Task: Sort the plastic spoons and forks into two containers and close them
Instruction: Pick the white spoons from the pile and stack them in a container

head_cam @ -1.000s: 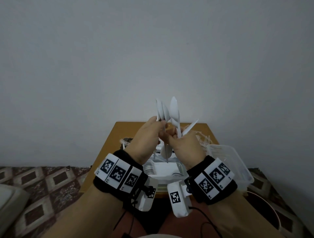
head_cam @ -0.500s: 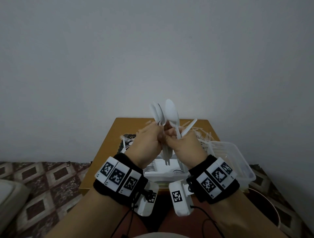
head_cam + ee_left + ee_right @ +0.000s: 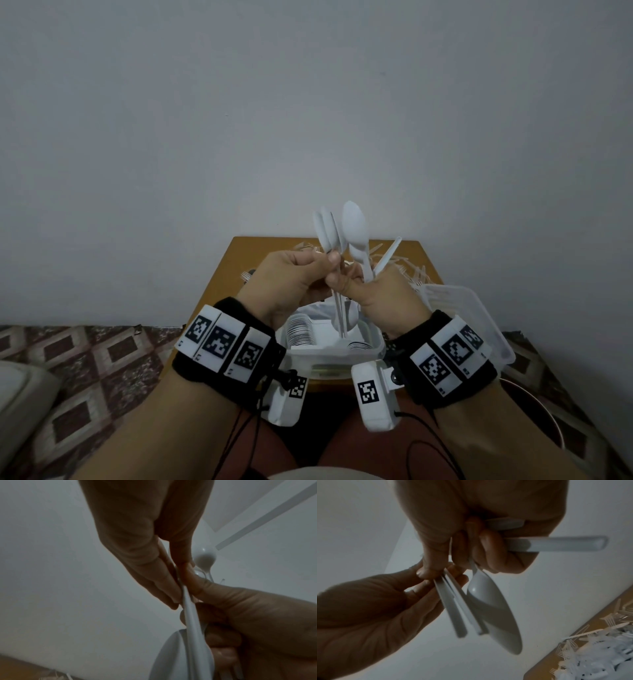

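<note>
Both hands are raised above the table with white plastic spoons. My left hand (image 3: 308,270) pinches a small stack of spoons (image 3: 327,229) by the necks, bowls up and handles hanging down. My right hand (image 3: 373,287) grips other spoons (image 3: 356,229), one bowl upright, one handle (image 3: 387,257) sticking out to the right. In the right wrist view the right thumb presses the handles (image 3: 453,605) of the left hand's stack beside a spoon bowl (image 3: 491,608). The left wrist view shows the stack's handles (image 3: 190,615) edge-on between both hands. Below them sits an open clear container (image 3: 373,346) with stacked spoons.
A loose heap of plastic forks and spoons (image 3: 407,270) lies on the far right of the small wooden table (image 3: 233,270). A clear lid or second container (image 3: 479,325) sits at the table's right edge. A patterned floor lies on both sides.
The spoon stacks have turned from edge-on to bowls facing me. Both hands stayed close together above the container, shifting slightly lower.
</note>
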The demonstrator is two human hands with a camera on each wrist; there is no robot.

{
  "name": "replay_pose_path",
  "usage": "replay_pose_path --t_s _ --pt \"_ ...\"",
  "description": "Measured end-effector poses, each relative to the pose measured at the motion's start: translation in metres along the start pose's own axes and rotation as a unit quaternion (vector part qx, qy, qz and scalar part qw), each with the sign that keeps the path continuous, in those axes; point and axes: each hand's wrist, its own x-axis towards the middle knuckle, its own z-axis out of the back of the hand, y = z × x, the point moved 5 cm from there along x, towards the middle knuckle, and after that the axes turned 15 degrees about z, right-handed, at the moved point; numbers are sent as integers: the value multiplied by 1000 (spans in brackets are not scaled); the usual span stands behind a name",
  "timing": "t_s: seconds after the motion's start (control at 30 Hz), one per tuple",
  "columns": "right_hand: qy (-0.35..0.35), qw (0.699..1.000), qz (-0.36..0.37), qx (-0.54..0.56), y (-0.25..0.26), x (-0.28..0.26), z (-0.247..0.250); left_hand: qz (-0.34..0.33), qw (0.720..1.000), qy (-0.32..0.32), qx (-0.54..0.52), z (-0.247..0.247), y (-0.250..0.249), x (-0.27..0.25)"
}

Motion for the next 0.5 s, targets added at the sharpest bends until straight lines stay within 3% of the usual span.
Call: replay_pose_path --t_s 0.13,0.3,0.5 --pt "30 999 5 20 1 -2 1 16 999 -25 32 8 3 3" --pt "-18 999 0 46 -9 -4 3 -41 995 -55 70 4 4 3" --pt "-79 995 -12 59 -6 -6 4 -70 994 -78 16 0 5 1"
